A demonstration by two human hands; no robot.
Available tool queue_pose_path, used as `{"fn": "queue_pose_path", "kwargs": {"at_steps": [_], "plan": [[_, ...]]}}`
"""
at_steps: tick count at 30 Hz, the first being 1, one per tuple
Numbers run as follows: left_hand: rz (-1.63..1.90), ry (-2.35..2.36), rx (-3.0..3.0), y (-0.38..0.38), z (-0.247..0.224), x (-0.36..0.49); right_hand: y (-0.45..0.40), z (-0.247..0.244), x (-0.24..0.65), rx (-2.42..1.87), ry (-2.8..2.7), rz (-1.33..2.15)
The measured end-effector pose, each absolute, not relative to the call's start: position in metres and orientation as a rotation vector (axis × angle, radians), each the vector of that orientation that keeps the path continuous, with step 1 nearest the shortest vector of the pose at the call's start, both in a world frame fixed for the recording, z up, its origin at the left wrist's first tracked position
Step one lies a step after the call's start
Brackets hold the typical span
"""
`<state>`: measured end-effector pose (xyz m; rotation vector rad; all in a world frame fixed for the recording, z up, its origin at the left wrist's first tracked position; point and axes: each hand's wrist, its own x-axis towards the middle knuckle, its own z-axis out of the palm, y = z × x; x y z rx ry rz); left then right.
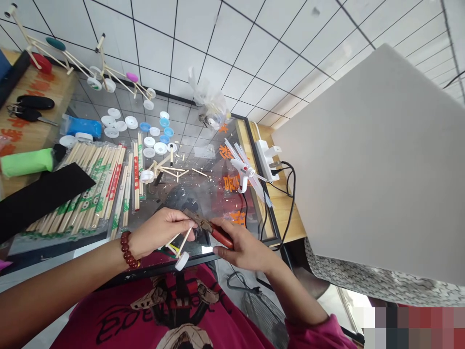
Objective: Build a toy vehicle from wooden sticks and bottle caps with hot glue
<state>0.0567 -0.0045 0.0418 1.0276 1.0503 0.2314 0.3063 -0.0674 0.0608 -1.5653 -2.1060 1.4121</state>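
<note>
Over the table's near edge (207, 258), the left hand (160, 231) pinched a stick frame (184, 242) slanting up toward pliers (208, 226) clasped in the right hand (247, 246).

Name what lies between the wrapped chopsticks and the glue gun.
Head view: a wooden-stick frame with a white cap at one end, then small wood bits scattered on the glass tabletop.

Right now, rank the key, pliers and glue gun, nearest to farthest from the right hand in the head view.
1. Pliers: held in the right hand.
2. Glue gun: ahead of that hand.
3. Key: far left.
</note>
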Motion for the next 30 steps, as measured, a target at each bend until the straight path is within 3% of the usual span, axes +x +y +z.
{"fn": "queue_pose_path", "kwargs": {"at_steps": [7, 30], "plan": [[0.207, 1.034, 1.053, -0.006, 0.039, 0.060, -0.066, 0.061, 0.309, -1.607, -2.077, 1.527], [0.191, 0.981, 1.195, -0.016, 0.038, 0.055, -0.079, 0.038, 0.306, -1.528, -2.088, 1.307]]}}
